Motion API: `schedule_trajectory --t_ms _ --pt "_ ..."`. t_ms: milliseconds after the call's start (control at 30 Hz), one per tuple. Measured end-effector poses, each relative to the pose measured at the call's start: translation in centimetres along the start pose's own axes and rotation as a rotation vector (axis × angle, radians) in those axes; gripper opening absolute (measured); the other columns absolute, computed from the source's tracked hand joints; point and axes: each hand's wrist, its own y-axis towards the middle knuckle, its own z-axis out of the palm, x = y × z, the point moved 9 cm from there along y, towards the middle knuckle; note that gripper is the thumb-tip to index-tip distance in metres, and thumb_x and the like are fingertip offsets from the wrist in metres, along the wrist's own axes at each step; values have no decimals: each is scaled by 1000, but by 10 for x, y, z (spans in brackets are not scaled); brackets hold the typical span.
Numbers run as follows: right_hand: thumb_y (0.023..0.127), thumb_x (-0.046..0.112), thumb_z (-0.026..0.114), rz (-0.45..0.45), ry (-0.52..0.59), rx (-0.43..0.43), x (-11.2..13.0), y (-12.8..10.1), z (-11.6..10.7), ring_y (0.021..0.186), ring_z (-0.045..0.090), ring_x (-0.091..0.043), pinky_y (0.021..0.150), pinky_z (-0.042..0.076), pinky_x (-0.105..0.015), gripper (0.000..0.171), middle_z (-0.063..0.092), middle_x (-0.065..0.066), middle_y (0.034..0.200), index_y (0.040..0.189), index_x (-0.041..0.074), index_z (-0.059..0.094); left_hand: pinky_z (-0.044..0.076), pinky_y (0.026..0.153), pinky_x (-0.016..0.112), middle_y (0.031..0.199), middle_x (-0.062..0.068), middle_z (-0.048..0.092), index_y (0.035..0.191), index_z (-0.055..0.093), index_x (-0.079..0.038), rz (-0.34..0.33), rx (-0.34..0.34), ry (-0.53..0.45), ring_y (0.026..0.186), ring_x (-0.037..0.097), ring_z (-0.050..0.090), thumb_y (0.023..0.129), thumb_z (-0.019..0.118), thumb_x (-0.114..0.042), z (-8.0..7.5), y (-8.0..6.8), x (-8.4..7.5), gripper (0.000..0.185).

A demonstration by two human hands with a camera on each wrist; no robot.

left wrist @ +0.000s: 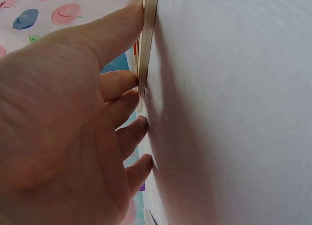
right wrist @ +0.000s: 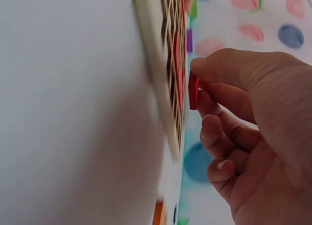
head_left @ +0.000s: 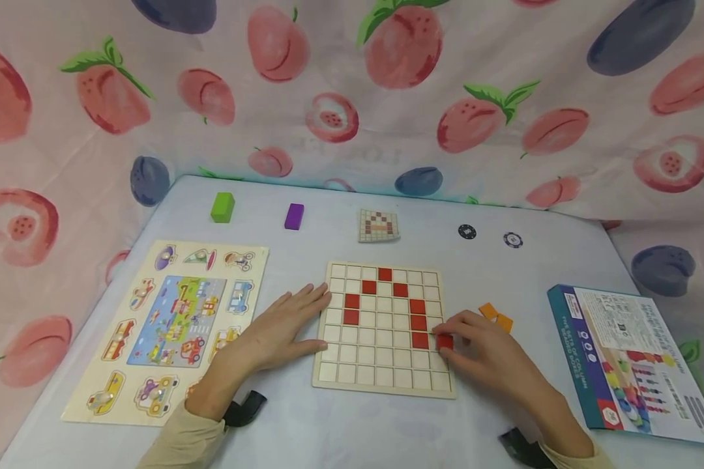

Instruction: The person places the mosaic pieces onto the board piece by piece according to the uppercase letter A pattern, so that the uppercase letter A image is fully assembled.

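A wooden grid board (head_left: pixel 384 337) lies on the white table, with several red square tiles (head_left: pixel 418 323) set in its cells in an arch shape. My left hand (head_left: pixel 276 329) rests by the board's left edge, its fairly straight fingers touching the rim, as the left wrist view also shows. Between thumb and fingers, my right hand (head_left: pixel 487 345) pinches one red tile (right wrist: pixel 193 91) at the board's right edge, just beside the grid. Orange tiles (head_left: pixel 504 322) lie on the cloth behind the right hand, partly covered by it.
A wooden vehicle puzzle (head_left: pixel 252 260) lies at the left, a boxed game (head_left: pixel 616 339) at the right. Along the back are a green block (head_left: pixel 222 207), a purple block (head_left: pixel 294 217), a small pattern card (head_left: pixel 378 225) and two round chips (head_left: pixel 467 231).
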Motion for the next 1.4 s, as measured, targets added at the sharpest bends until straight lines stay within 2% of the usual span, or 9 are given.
schedule_trajectory --t_ms 167,367,567,700,833,1100,1233,1400 --pt "88 21 87 -133 -3 3 38 26 16 86 56 -6 72 51 -20 27 71 11 107 114 25 81 22 136 60 179 7 25 167 36 -10 -12 3 7 167 34 22 100 73 -42 0 0 1 83" --pt "92 24 83 -239 -28 63 78 52 40 85 59 -7 73 52 -21 24 72 9 107 117 23 81 21 137 60 179 6 25 167 36 -11 -18 5 1 168 34 21 100 73 -42 0 0 1 83" --pt "93 27 83 -304 -43 105 109 68 53 90 64 -8 78 57 -24 27 74 8 109 120 23 81 22 136 60 179 6 26 167 37 -11 -11 -5 15 167 33 22 100 72 -43 -1 0 1 82" --pt "93 28 83 -327 -76 118 121 74 61 87 64 -8 76 57 -24 25 75 8 105 118 23 82 23 136 60 179 6 26 167 37 -11 -9 -6 15 167 34 23 100 73 -43 -1 0 0 82" --pt "94 28 83 -329 -102 125 127 76 68 85 65 -8 75 57 -24 22 75 9 102 115 24 82 23 136 60 179 6 26 167 37 -11 -9 -3 14 167 34 23 100 73 -42 0 0 0 82" --pt "89 26 87 -341 -133 68 129 77 68 85 63 -6 74 56 -22 7 71 13 95 92 27 81 23 136 60 179 6 26 167 36 -11 -8 -4 20 167 33 23 100 73 -43 -1 0 1 82" --pt "90 27 87 -338 -125 70 128 76 67 89 65 -6 76 58 -23 5 72 12 99 94 26 84 22 136 60 179 6 26 167 36 -11 -8 -3 14 167 33 22 100 72 -43 -1 0 1 82" --pt "94 30 83 -296 -60 71 117 71 58 93 66 -5 80 59 -24 11 72 12 107 105 29 84 22 136 60 179 6 25 167 36 -12 -2 -3 5 167 33 22 100 72 -43 0 0 0 82"
